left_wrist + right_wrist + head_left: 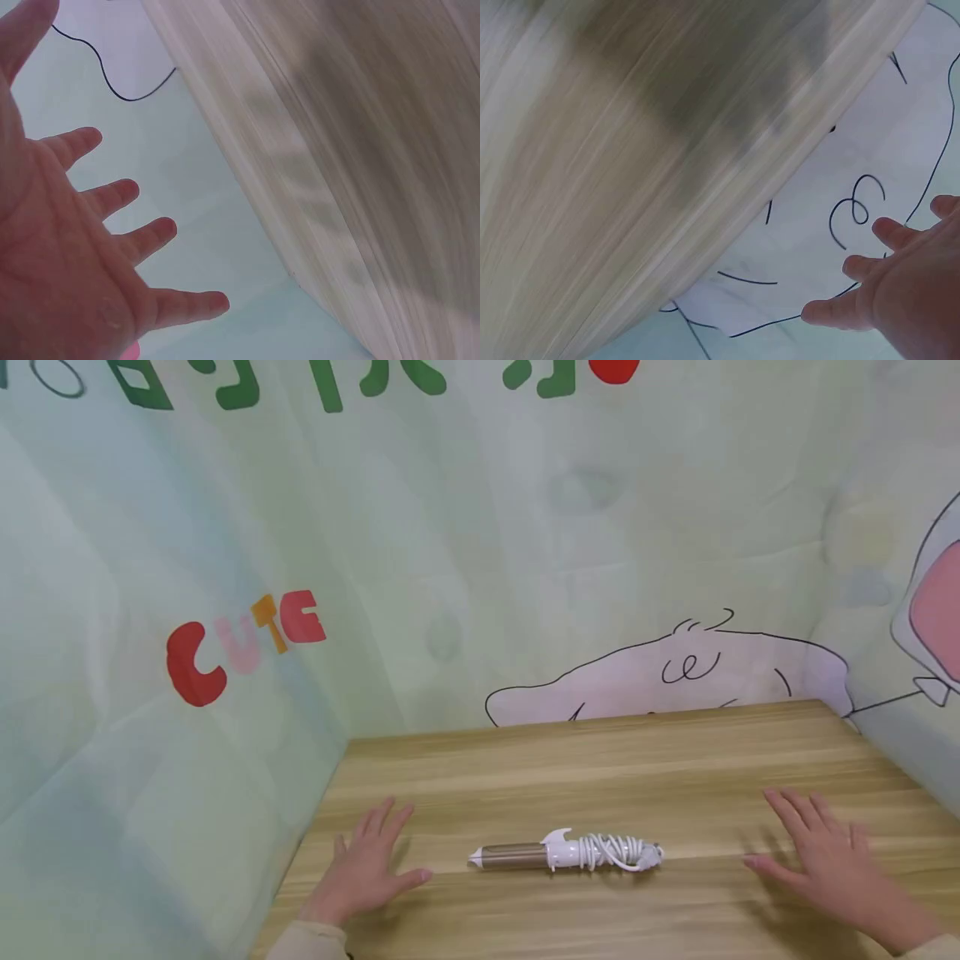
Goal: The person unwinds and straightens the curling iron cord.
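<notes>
While spread wide and holding nothing at lower left (left hand [366,874]) and lower right (right hand [834,868]), flank a curling iron [562,854] at lower centre. Lies nearer the left hand, stretched left to right on the surface [525,785], with wrapped cord [613,852] rightward.

Left fingers [187,307] and right fingers [836,312] are spread wide.

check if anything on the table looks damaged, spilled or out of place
Nothing looks spilled or plainly damaged. The curling iron lies between the left hand and right hand on the table; only its white cord looks a bit untidy, wound around one end in uneven, crossing loops.
</notes>
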Motion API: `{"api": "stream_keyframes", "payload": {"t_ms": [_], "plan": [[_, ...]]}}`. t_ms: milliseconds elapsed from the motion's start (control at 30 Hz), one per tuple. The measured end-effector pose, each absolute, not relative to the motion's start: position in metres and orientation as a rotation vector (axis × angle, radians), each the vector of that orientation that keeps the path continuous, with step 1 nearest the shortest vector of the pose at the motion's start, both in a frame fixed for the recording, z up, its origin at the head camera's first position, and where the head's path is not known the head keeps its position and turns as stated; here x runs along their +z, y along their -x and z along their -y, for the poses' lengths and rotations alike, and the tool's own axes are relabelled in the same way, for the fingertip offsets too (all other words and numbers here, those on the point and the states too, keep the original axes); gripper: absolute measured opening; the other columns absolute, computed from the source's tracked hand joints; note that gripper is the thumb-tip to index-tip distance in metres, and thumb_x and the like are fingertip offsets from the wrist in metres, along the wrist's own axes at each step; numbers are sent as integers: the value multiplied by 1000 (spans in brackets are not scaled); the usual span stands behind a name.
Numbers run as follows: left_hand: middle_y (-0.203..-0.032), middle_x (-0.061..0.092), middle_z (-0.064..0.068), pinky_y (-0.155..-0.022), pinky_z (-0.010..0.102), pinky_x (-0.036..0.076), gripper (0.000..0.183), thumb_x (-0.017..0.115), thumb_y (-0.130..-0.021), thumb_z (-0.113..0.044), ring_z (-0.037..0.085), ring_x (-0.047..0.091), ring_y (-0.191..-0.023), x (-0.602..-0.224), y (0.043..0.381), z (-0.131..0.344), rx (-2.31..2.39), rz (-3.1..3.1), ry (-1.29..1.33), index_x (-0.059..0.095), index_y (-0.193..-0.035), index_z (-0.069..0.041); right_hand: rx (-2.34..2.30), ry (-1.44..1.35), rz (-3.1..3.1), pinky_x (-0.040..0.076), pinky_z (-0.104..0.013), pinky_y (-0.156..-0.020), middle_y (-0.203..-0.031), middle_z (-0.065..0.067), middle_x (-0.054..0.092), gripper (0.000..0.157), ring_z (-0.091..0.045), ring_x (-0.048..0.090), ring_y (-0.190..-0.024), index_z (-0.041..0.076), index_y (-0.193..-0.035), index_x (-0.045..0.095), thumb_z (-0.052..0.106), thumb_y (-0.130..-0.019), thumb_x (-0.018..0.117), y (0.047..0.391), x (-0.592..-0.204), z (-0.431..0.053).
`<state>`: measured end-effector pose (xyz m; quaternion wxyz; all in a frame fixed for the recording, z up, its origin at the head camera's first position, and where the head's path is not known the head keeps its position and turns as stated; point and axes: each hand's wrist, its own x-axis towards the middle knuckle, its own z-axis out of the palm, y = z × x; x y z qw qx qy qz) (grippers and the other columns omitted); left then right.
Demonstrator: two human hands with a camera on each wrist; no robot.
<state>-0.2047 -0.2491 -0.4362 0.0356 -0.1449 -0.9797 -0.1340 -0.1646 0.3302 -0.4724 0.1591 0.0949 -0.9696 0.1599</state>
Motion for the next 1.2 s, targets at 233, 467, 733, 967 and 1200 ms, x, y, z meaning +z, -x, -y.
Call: {"api": "stream_keyframes", "payload": {"t_ms": [233, 467, 733, 967, 1200], "plan": [[-156, 29, 21, -95, 70, 37, 97, 74, -80, -60, 51, 36, -134, -440, 208, 234, -553, 2952, 528, 36, -153, -11, 505, -414, 2690, 15, -84, -91, -143, -28, 39, 103, -59, 36, -124, 8, -154, 29, 46, -75, 83, 167, -470, -301], [-153, 31, 22, -93, 61, 45, 97, 74, -81, -57, 42, 48, -126, -442, 214, 211, -853, 2983, 529, 29, -156, -13, 741, -517, 2729, 41, -70, -84, -134, -27, 50, 87, -48, 55, -112, -3, -145, 40, 39, -81, 82, 169, -464, -273], [-148, 40, 19, -100, 60, 40, 97, 77, -78, -56, 41, 43, -131, -449, 220, 187, -824, 2941, 617, 35, -152, -11, 957, -539, 2832, 53, -37, -72, -124, -18, 59, 69, -23, 61, -92, -3, -136, 52, 30, -83, 81, 175, -463, -242], [-140, 48, 17, -95, 64, 40, 89, 81, -77, -50, 43, 47, -124, -459, 224, 166, -689, 2885, 747, 44, -147, -8, 648, -600, 2603, 52, -50, -80, -106, -6, 64, 48, -30, 62, -95, 4, -115, 70, 19, -73, 87, 176, -476, -222], [-137, 50, 13, -90, 65, 41, 77, 79, -81, -45, 41, 48, -121, -463, 225, 147, -639, 2903, 796, 50, -144, -11, 537, -669, 2468, 50, -42, -74, -96, 0, 65, 35, -20, 58, -86, 12, -95, 76, 13, -63, 91, 177, -481, -203]]}}
